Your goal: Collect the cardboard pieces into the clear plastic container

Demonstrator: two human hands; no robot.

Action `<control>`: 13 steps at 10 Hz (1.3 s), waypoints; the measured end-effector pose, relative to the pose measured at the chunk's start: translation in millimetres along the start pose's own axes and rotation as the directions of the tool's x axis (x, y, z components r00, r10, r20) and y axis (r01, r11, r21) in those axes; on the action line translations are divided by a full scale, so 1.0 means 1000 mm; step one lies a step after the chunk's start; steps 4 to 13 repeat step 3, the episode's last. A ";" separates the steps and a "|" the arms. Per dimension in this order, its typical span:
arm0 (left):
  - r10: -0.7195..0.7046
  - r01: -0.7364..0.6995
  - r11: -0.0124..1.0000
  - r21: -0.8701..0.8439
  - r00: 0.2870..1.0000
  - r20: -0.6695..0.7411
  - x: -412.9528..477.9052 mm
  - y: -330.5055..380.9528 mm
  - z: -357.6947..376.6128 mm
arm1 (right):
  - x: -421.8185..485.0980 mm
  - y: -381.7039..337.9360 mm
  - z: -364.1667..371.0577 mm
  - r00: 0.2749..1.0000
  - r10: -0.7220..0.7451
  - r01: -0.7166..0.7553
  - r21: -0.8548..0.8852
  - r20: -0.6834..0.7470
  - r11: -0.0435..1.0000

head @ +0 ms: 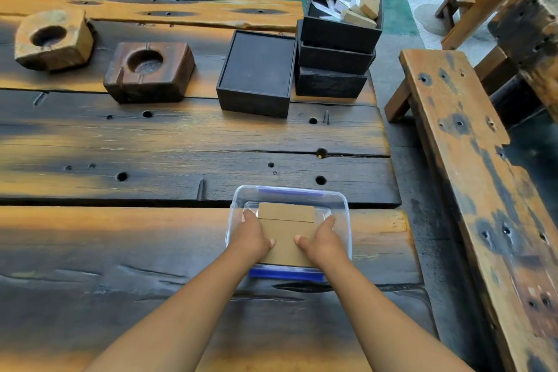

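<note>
I see the cardboard piece [285, 240] clamped between my left hand [253, 238] and right hand [323, 243], over the clear plastic container [342, 205].

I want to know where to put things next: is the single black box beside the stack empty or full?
Empty. The single black box shows only its bare dark floor; the stack's top box holds papers and blocks.

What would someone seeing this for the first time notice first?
Both hands, left hand and right hand, hold a stack of cardboard pieces over the clear plastic container at the near edge of the dark wooden table. Farther back stand a stack of black boxes, the top one stuffed with paper and cardboard, and two hollowed wooden blocks to the left.
</note>
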State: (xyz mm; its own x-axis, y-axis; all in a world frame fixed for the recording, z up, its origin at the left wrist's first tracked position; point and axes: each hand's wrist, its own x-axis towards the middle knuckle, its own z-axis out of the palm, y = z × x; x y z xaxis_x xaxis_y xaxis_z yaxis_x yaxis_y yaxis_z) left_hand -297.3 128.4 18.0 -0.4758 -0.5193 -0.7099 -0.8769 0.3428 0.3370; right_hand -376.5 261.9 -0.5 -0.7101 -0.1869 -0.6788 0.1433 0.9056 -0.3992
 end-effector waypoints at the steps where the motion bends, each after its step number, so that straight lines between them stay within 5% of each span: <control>1: 0.089 -0.080 0.993 0.085 0.991 -0.102 -0.012 0.006 0.002 | -0.009 0.006 -0.004 0.987 -0.105 0.103 -0.024 -0.120 0.994; 3: 0.323 -0.268 0.939 0.216 0.903 -0.283 -0.044 -0.003 -0.009 | -0.036 0.015 -0.029 0.886 -0.370 0.349 -0.124 -0.280 0.929; 13: 0.323 -0.268 0.939 0.216 0.903 -0.283 -0.044 -0.003 -0.009 | -0.036 0.015 -0.029 0.886 -0.370 0.349 -0.124 -0.280 0.929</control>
